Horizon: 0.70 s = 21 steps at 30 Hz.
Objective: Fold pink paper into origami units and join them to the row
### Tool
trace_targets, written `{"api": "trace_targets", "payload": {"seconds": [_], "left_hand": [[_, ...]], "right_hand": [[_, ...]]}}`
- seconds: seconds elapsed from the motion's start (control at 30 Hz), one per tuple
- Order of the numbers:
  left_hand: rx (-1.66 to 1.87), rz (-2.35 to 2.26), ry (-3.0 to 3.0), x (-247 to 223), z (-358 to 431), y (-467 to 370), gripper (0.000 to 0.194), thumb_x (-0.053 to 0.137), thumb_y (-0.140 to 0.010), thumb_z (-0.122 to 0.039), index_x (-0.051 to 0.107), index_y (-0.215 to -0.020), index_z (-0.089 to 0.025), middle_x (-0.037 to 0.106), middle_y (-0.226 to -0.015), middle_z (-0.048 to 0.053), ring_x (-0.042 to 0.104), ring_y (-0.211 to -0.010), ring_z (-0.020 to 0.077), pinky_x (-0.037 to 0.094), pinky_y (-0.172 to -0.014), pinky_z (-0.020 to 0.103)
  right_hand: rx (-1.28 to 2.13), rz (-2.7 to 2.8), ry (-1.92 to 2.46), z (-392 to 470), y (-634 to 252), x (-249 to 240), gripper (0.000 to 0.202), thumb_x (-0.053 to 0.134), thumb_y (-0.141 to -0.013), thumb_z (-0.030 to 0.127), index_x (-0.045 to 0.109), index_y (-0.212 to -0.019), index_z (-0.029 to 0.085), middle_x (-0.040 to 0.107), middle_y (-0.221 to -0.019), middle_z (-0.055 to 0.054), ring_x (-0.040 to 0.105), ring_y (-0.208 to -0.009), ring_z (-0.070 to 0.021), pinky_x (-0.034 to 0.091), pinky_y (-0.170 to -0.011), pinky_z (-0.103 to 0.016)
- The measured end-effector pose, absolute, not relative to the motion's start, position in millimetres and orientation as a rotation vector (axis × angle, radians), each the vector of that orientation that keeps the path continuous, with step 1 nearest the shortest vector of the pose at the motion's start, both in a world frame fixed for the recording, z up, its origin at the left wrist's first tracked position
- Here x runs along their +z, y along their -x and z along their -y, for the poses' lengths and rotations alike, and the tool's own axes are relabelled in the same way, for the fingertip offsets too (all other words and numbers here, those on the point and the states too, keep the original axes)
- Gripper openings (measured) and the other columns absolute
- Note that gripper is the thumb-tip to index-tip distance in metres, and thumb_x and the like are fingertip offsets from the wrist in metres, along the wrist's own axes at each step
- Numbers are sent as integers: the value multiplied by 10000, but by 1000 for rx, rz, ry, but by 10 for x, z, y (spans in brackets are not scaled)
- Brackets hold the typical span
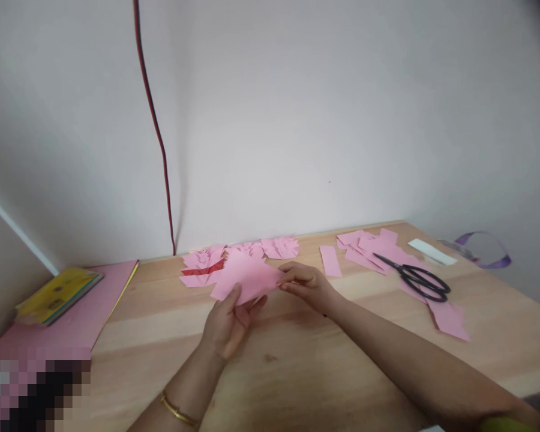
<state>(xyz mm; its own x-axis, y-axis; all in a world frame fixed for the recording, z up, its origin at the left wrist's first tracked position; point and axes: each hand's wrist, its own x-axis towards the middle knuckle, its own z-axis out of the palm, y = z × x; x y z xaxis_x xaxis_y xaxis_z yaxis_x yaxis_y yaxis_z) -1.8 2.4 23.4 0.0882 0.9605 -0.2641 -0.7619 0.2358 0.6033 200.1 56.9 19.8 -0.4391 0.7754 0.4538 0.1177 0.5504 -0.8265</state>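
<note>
1. Pinched in both hands: the left hand [227, 327] grips a pink paper sheet [247, 273] at its near edge, thumb on top and fingers beneath, while the right hand [308, 285] nips its right corner between thumb and fingertips.
2. The sheet appears lifted above the wooden table [162, 324], around the middle, in front of pleated pink pieces [281, 247] along the far edge. A red strip [202, 269] lies across the leftmost piece.
3. Judging by its look, the sheet is light, thin and only mildly stiff, so hard pressure would probably crease it; edges and corners seem the safest places to hold.
4. The left forearm [182, 378] rises from the near left, a gold bangle [174, 412] around it; the right forearm [387, 348] slants in from the near right, back of the hand uppermost.
5. At right, black-handled scissors [402, 271] lie across pink scraps [373, 243].
</note>
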Motion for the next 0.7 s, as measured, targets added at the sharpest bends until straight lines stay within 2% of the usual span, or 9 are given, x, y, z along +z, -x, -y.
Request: {"api": "trace_targets", "payload": {"seconds": [0.1,0.2,0.33,0.5,0.7], "left_hand": [[1296,-673,-351,236,-19,6,358,602,-838,-228,564,-1185,-150,666,-1128,132,636,-1023,246,475,-964,458],[1281,-683,-350,255,-23,3,332,609,-835,-250,587,-1148,-141,665,-1125,135,639,-1009,239,477,-964,447],[1293,-657,-449,232,-27,-8,427,671,-781,-328,579,-1169,-174,637,-1181,126,598,-1088,267,484,-957,440],[1385,-799,-589,172,-15,-27,554,761,-655,-136,579,-1172,-215,653,-1146,86,606,-1064,245,518,-917,387],[1455,-911,-595,207,-34,-30,558,757,-653,-126,573,-1172,-213,668,-1071,63,625,-982,207,555,-828,343]], "right_hand": [[943,1804,818,-581,-1976,176,200,631,-816,369,659,-739,186,661,-937,-72,613,-873,-176,479,-772,-302],[981,1754,904,-583,-1928,148,250,624,-810,397,613,-695,175,650,-814,-58,595,-761,-155,465,-687,-276],[1006,1697,948,-580,-1895,110,255,618,-804,401,577,-696,173,626,-747,-37,557,-684,-134,438,-620,-255],[979,1715,1008,-532,-1857,96,234,617,-800,388,575,-717,174,604,-678,-18,538,-622,-125,419,-574,-247],[1018,1728,984,-491,-1827,63,227,596,-828,383,529,-752,181,600,-693,-12,563,-646,-126,445,-606,-253]]}}
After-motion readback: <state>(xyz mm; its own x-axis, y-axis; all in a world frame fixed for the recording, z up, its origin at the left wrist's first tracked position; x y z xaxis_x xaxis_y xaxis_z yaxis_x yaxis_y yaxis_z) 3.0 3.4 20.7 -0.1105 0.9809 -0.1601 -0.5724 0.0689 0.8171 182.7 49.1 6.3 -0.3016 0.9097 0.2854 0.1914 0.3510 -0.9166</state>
